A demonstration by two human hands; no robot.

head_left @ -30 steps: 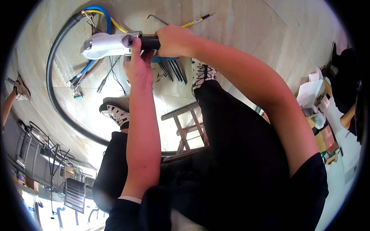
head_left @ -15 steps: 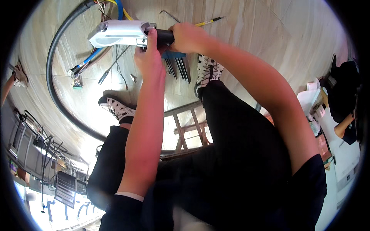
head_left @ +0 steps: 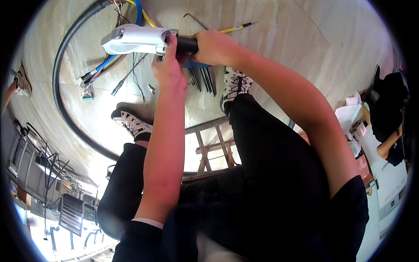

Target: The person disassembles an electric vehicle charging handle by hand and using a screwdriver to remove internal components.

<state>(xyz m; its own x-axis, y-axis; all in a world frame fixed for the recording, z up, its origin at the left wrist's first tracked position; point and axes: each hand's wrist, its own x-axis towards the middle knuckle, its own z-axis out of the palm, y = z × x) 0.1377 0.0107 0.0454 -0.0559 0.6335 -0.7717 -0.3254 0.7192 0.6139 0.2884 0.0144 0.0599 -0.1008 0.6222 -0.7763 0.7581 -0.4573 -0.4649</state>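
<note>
A silver-white handle-shaped housing [head_left: 135,40], like the shell of a charging gun, is held above the floor. My left hand [head_left: 168,72] is closed round its right end, thumb lying up along the rim. From that end sticks out a black cylindrical sleeve [head_left: 187,44], and my right hand [head_left: 216,48] wraps round its outer end. The fingertips of both hands are partly hidden behind the parts. Beneath the hands lies a blue holder [head_left: 192,64] with several black rods [head_left: 205,78], probably hex keys.
A thick black cable [head_left: 59,98] curves along the left, with coloured wires and a green connector [head_left: 88,94]. A hex key [head_left: 193,18] and a yellow-handled tool [head_left: 235,29] lie beyond my hands. A wooden stool [head_left: 214,147] is below me. Other people show at both sides.
Almost nothing differs: both hands keep their holds on the housing and sleeve. The view has shifted very slightly.
</note>
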